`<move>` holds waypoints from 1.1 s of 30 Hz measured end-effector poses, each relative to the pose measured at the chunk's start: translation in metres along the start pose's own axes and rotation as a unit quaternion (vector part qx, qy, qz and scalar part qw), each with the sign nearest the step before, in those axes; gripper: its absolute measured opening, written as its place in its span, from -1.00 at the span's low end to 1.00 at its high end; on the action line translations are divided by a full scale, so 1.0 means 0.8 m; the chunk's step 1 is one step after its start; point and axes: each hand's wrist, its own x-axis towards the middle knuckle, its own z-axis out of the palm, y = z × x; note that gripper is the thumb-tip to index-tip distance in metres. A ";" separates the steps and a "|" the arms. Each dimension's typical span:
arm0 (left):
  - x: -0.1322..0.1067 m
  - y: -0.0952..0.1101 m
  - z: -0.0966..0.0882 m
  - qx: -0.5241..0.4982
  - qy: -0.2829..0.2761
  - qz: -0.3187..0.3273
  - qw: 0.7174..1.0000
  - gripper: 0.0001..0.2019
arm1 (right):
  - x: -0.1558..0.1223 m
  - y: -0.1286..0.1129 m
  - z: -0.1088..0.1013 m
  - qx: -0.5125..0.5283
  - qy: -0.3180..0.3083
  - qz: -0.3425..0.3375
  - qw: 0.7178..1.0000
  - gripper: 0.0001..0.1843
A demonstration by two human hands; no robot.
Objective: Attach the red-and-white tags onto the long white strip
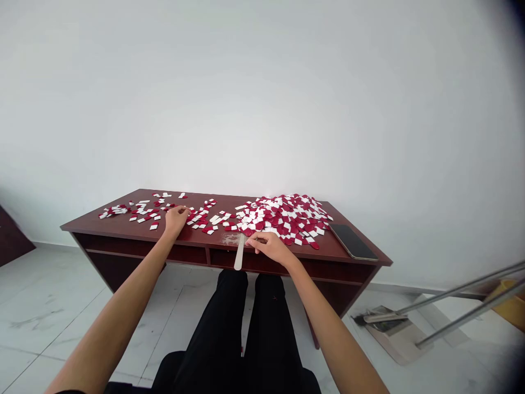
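Two bare hands at the front edge of a dark reddish-brown wooden desk (pixel 102 226), in the single head view. Left hand (pixel 176 220) curled palm-down on the desktop among scattered red-and-white squares (pixel 139 214), seemingly braced there for support; any piece inside the curl impossible to tell. Right hand (pixel 270 248) closed, fingertips (pixel 251 241) apparently pinching the upper end of a pale flat strip (pixel 239 253), its long axis pointing toward the lap and tilting down over the desk's front edge, perhaps to keep the lower end clear of the desktop. Just beyond, a large heap of red-and-white squares (pixel 283 218), near a dark smartphone (pixel 353 242) lying at the desk's right end. On the floor at right, a dustpan (pixel 383 323) beneath long metal handles.
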 end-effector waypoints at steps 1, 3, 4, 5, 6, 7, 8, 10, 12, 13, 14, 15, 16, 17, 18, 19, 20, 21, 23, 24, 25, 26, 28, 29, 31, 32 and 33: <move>0.001 0.000 0.001 0.004 0.007 0.000 1.000 -0.75 | 0.000 0.000 0.000 -0.001 0.002 0.001 1.000 -0.64; 0.003 0.001 0.004 0.037 0.009 0.024 0.999 -0.74 | 0.000 -0.002 0.001 -0.002 0.005 0.000 1.000 -0.65; 0.004 0.001 0.006 0.064 0.001 0.047 0.997 -0.74 | 0.000 -0.003 0.001 -0.001 0.007 0.000 1.000 -0.66; 0.006 0.001 0.008 0.092 -0.010 0.076 0.993 -0.75 | 0.000 -0.003 0.002 0.000 0.007 -0.001 1.000 -0.66; 0.008 0.001 0.010 0.119 -0.025 0.107 0.987 -0.76 | 0.000 -0.004 0.002 0.002 0.006 -0.001 1.000 -0.67; 0.011 0.001 0.013 0.141 -0.039 0.137 0.980 -0.76 | 0.000 -0.004 0.003 0.005 0.005 0.000 1.000 -0.67; 0.015 0.001 0.015 0.160 -0.048 0.160 0.973 -0.76 | 0.001 -0.005 0.003 0.005 0.005 0.001 1.000 -0.67; 0.023 0.003 0.021 0.181 -0.060 0.183 0.964 -0.74 | 0.001 -0.005 0.003 0.003 0.005 0.005 1.000 -0.67; 0.031 0.004 0.027 0.189 -0.074 0.187 0.961 -0.74 | 0.002 -0.004 0.003 0.000 0.004 0.009 1.000 -0.66; 0.035 0.005 0.029 0.190 -0.083 0.184 0.961 -0.74 | 0.002 -0.004 0.003 0.000 0.002 0.010 1.000 -0.66; 0.038 0.006 0.031 0.189 -0.092 0.181 0.961 -0.75 | 0.002 -0.003 0.003 0.001 0.001 0.011 1.000 -0.66; 0.040 0.006 0.032 0.183 -0.099 0.180 0.962 -0.77 | 0.002 -0.003 0.002 0.001 0.000 0.011 1.000 -0.66; 0.042 0.006 0.033 0.170 -0.102 0.179 0.964 -0.79 | 0.002 -0.003 0.002 0.001 -0.001 0.010 1.000 -0.65; 0.043 0.006 0.032 0.143 -0.098 0.176 0.969 -0.81 | 0.002 -0.003 0.002 0.000 0.000 0.009 1.000 -0.65; 0.043 0.006 0.030 0.107 -0.089 0.171 0.975 -0.82 | 0.002 -0.003 0.002 0.001 0.001 0.008 1.000 -0.64; 0.043 0.007 0.027 0.067 -0.077 0.165 0.981 -0.81 | 0.002 -0.003 0.003 0.001 0.003 0.006 1.000 -0.64; 0.041 0.007 0.023 0.030 -0.063 0.156 0.985 -0.78 | 0.002 -0.004 0.003 0.001 0.005 0.004 1.000 -0.64; 0.038 0.008 0.019 0.001 -0.049 0.147 0.988 -0.73 | 0.002 -0.004 0.002 0.001 0.006 0.002 1.000 -0.64; 0.027 0.014 0.011 -0.041 -0.027 0.128 0.991 -0.61 | 0.002 -0.004 0.002 -0.003 0.006 0.002 1.000 -0.63; 0.018 0.019 0.009 -0.062 -0.022 0.119 0.991 -0.56 | 0.003 -0.003 0.002 -0.005 0.004 0.003 1.000 -0.63; 0.007 0.025 0.007 -0.093 -0.023 0.109 0.989 -0.53 | 0.003 -0.002 0.002 -0.005 0.004 0.004 1.000 -0.63; -0.007 0.034 0.008 -0.128 -0.033 0.102 0.986 -0.52 | 0.004 -0.001 0.002 -0.004 0.006 0.004 1.000 -0.63; -0.041 0.058 0.013 -0.186 -0.086 0.106 0.973 -0.53 | 0.005 0.002 0.004 0.005 0.022 0.004 1.000 -0.64; -0.060 0.072 0.017 -0.209 -0.118 0.117 0.964 -0.54 | 0.006 0.003 0.006 0.012 0.033 0.004 0.999 -0.64; -0.098 0.103 0.028 -0.243 -0.185 0.144 0.941 -0.55 | 0.007 0.005 0.010 0.029 0.053 0.009 0.998 -0.64; -0.115 0.118 0.033 -0.253 -0.221 0.157 0.929 -0.55 | 0.008 0.005 0.012 0.037 0.058 0.006 0.998 -0.62; -0.130 0.132 0.039 -0.259 -0.257 0.170 0.916 -0.56 | 0.008 0.006 0.014 0.038 0.063 0.001 0.997 -0.60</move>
